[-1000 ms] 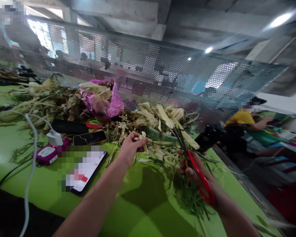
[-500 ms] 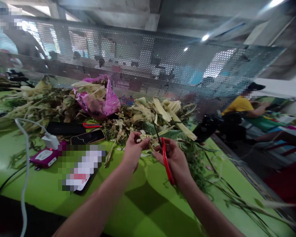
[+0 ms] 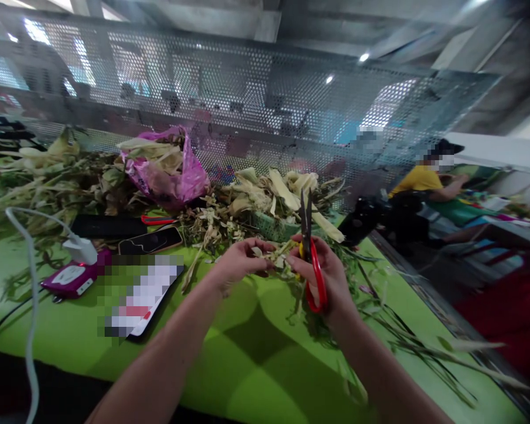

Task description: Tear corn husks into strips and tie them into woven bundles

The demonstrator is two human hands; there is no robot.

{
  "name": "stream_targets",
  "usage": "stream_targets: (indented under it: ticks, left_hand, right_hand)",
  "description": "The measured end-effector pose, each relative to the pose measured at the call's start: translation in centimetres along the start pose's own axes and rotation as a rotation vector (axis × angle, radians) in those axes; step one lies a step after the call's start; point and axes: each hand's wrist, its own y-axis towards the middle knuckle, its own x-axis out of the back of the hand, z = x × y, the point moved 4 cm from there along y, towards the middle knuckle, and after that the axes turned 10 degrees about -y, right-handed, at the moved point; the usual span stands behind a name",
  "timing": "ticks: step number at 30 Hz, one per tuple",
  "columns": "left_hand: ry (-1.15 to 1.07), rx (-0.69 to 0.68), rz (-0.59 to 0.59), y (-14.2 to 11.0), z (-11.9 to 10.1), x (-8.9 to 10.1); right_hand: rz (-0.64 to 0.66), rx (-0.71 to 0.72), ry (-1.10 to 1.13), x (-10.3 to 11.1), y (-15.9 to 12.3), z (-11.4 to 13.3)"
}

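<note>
Red-handled scissors rest in my right hand, their dark blades pointing up and away, slightly apart. My left hand is closed on a pale green-and-white plant sprig, its thumb and fingers pinching one end. The fingertips of the right hand touch the sprig's other end. Just beyond both hands stands a green basket, with dry husks heaped over it. Green feathery stems lie beneath and to the right of my right hand.
A pink plastic bag of husks and a pile of dried leaves line the back left. On the green table lie a phone, a pixelated phone-like item, a red cutter and a purple power strip. A co-worker sits right.
The scissors have swung upright in my right hand, blades now apart and pointing up. My hands have drawn slightly apart, stretching the sprig between them. The view has shifted a little.
</note>
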Motion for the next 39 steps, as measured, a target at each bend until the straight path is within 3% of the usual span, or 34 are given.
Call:
stream_targets:
  ticks: [8, 18, 24, 28, 32, 39]
  left_hand:
    - [-0.176, -0.053, -0.123, 0.4, 0.5, -0.1]
    - [-0.059, 0.085, 0.012, -0.4, 0.8, -0.9]
    - [-0.061, 0.020, 0.022, -0.1, 1.0, -1.3]
    - [-0.115, -0.062, -0.056, 0.1, 0.1, -0.7]
    - [-0.180, -0.122, -0.133, -0.1, -1.4, 0.1]
    - [-0.197, -0.130, -0.113, -0.1, -1.8, 0.2]
  right_hand:
    - [0.079, 0.006, 0.008, -0.3, -0.3, -1.0]
    - [0.028, -0.028, -0.030, 0.3, -0.6, -0.2]
    - [0.007, -0.016, -0.028, 0.1, -0.5, -0.2]
    - [0.089, -0.016, -0.040, 0.4, -0.3, -0.5]
    - [0.172, -0.021, -0.202, 2.3, -0.8, -0.6]
    - [0.428, -0.034, -0.521, 4.0, -2.4, 0.0]
